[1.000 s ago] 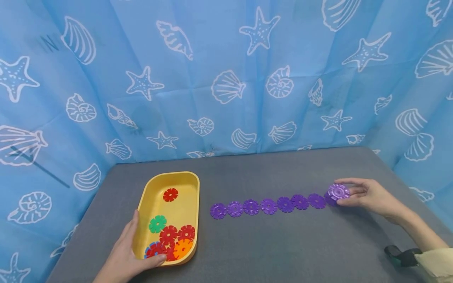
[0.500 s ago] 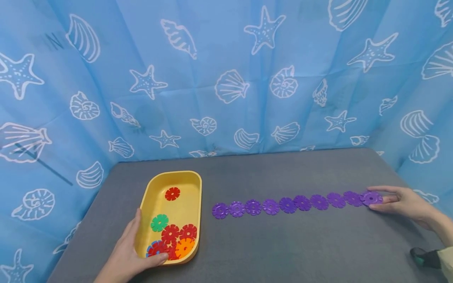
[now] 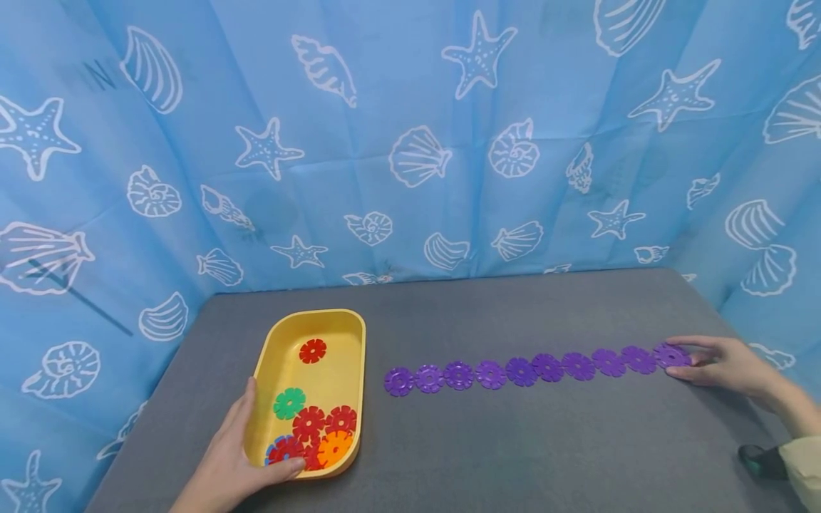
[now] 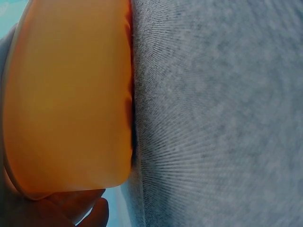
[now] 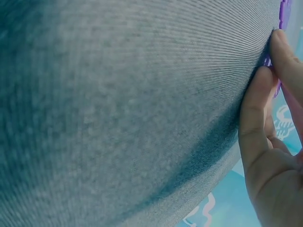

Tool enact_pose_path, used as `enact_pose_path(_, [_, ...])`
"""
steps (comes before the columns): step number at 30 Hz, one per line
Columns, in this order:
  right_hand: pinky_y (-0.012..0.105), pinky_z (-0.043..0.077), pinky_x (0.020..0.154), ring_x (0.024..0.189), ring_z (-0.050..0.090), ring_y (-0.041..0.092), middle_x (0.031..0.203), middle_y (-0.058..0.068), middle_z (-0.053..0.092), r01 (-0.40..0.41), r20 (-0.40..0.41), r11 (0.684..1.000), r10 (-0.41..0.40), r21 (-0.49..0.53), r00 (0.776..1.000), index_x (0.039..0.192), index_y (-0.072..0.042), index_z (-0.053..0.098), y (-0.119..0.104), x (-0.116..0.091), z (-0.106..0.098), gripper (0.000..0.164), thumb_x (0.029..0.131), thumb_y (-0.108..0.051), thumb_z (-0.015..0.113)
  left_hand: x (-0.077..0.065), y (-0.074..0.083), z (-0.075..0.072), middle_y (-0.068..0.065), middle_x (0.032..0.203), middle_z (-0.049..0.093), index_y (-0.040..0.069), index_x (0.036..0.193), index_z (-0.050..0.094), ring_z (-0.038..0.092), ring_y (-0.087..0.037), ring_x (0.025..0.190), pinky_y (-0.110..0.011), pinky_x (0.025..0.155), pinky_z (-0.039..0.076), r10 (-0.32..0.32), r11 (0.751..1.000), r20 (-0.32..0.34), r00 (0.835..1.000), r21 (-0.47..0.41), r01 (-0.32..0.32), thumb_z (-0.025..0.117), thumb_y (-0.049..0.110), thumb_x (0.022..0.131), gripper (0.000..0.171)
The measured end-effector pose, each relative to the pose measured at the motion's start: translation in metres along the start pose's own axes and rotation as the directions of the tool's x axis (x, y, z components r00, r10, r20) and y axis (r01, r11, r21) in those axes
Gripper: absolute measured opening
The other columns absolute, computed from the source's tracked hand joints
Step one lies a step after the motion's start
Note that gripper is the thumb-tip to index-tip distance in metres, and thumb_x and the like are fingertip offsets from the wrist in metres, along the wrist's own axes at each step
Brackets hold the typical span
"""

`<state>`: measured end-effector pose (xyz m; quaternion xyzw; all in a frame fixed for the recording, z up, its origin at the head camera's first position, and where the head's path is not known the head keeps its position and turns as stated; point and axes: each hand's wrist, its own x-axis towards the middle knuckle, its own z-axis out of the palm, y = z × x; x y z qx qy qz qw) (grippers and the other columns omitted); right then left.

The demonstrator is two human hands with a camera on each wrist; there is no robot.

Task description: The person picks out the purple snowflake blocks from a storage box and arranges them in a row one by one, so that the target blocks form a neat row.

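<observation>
At the left, my left hand (image 3: 227, 456) grips the yellow tray (image 3: 333, 377), its thumb over the near rim and its fingers along the left side. Inside lie red plastic flower discs (image 3: 313, 350), a green disc (image 3: 289, 404), an orange disc (image 3: 335, 450) and a partly covered blue one. The tray's outer wall (image 4: 71, 104) fills much of the left wrist view. Across the table runs a row of several purple flower discs (image 3: 548, 367). My right hand (image 3: 731, 367) pinches the disc (image 3: 671, 355) at its right end between thumb and fingers, low at the tabletop.
Grey cloth covers the table (image 3: 513, 449). A blue curtain (image 3: 410, 206) with white shells and starfish hangs along the back and both sides. Near the right sleeve is a dark strap (image 3: 763, 462) on the wrist.
My right hand has moved right from an inner spot of the row and lowered a purple disc to the row's right end. The left hand has stayed on the tray.
</observation>
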<state>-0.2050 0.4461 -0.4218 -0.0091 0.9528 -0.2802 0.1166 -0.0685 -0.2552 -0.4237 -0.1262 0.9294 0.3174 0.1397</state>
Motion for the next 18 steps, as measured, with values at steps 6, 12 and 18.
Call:
enact_pose_path(6, [0.021, 0.050, 0.066, 0.090, 0.058, 0.005, 0.121, 0.041, 0.060, 0.043, -0.018, 0.999, -0.044, -0.026, 0.999, 0.134, 0.015, 0.054, 0.004, 0.003, -0.001, 0.068, 0.089, -0.029, 0.080, 0.000, 0.001, 0.001, -0.025, 0.165, 0.013, 0.017, 0.164, -0.016, 0.033, -0.048, 0.136, -0.046, 0.088, 0.062, -0.001, 1.000, -0.005, 1.000, -0.001, 0.001, 0.082, 0.069, 0.068, 0.146])
enact_pose_path(12, [0.024, 0.050, 0.069, 0.104, 0.063, 0.046, 0.126, 0.047, 0.055, 0.053, -0.034, 0.997, -0.055, -0.060, 0.998, 0.135, 0.016, 0.053, 0.003, 0.002, 0.000, 0.070, 0.088, -0.029, 0.081, 0.000, 0.003, 0.001, -0.024, 0.164, 0.014, 0.018, 0.164, -0.013, 0.034, -0.046, 0.135, -0.045, 0.087, 0.062, 0.001, 1.000, -0.009, 1.000, -0.024, -0.001, 0.083, 0.068, 0.067, 0.146])
enact_pose_path(18, [0.036, 0.052, 0.059, 0.081, 0.069, 0.043, 0.101, 0.040, 0.067, 0.145, -0.222, 0.971, -0.187, -0.190, 0.957, 0.120, 0.013, 0.065, -0.023, -0.008, 0.007, 0.053, 0.083, -0.021, 0.084, -0.002, 0.004, -0.002, -0.023, 0.167, 0.003, 0.018, 0.165, -0.009, 0.025, -0.048, 0.139, -0.058, 0.090, 0.060, 0.045, 0.998, -0.036, 0.998, 0.037, -0.044, 0.082, 0.070, 0.068, 0.143])
